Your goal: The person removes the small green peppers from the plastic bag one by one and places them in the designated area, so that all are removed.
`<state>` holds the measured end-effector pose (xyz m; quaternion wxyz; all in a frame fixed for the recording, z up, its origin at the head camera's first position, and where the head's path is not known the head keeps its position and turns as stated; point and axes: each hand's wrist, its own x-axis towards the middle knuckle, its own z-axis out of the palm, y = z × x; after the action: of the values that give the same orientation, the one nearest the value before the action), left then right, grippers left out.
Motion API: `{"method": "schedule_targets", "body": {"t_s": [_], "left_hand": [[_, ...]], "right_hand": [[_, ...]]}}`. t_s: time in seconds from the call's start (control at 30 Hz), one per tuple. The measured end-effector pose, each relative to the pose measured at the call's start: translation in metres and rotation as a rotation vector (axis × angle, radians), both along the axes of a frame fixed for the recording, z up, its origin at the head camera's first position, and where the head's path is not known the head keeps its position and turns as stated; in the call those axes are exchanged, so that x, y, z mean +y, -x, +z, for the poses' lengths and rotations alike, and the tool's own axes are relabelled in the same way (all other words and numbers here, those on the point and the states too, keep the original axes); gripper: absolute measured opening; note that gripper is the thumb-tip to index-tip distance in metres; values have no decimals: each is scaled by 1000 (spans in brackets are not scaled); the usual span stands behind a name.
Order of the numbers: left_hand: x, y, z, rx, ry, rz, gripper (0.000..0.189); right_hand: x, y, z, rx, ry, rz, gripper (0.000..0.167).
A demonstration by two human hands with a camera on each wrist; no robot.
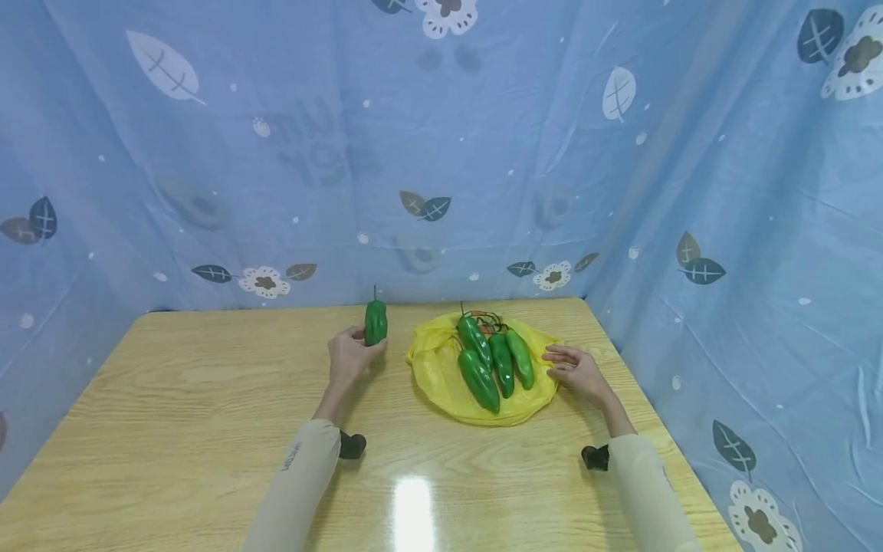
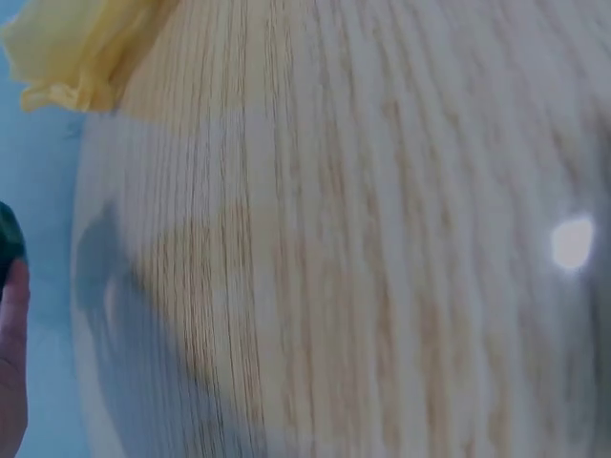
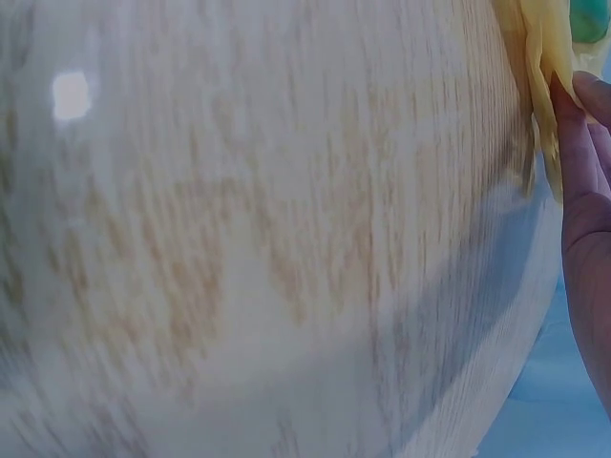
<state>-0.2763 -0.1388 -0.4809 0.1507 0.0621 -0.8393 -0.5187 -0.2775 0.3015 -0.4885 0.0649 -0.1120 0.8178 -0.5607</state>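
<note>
In the head view my left hand (image 1: 349, 356) grips a green pepper (image 1: 375, 322) between thumb and fingers, its thin dark stem pointing up. A bit of that pepper (image 2: 10, 239) shows at the left edge of the left wrist view. To the right, several green peppers (image 1: 479, 379) lie on an opened yellow plastic bag (image 1: 441, 391). My right hand (image 1: 578, 371) is at the bag's right edge. In the right wrist view, the thumb and forefinger pinch a fold of the yellow bag (image 3: 544, 86).
Dark strings with orange-red pieces (image 1: 486, 322) lie at the back of the bag. The wooden table (image 1: 207, 429) ends at a blue patterned curtain (image 1: 310, 192) behind and on both sides. A bright reflection marks the tabletop near the front.
</note>
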Motion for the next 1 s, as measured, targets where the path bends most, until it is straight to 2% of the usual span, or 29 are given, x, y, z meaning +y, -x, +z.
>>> {"method": "schedule_targets", "body": {"t_s": [0.2, 0.73, 1.0], "left_hand": [[1, 1, 0, -46, 45, 10, 48], [2, 3, -5, -65, 68, 21, 49], [1, 3, -9, -127, 92, 26, 50]], "right_hand": [[-2, 1, 0, -15, -1, -6, 51], [3, 2, -4, -2, -9, 13, 52], [3, 3, -3, -7, -12, 7, 52]]}}
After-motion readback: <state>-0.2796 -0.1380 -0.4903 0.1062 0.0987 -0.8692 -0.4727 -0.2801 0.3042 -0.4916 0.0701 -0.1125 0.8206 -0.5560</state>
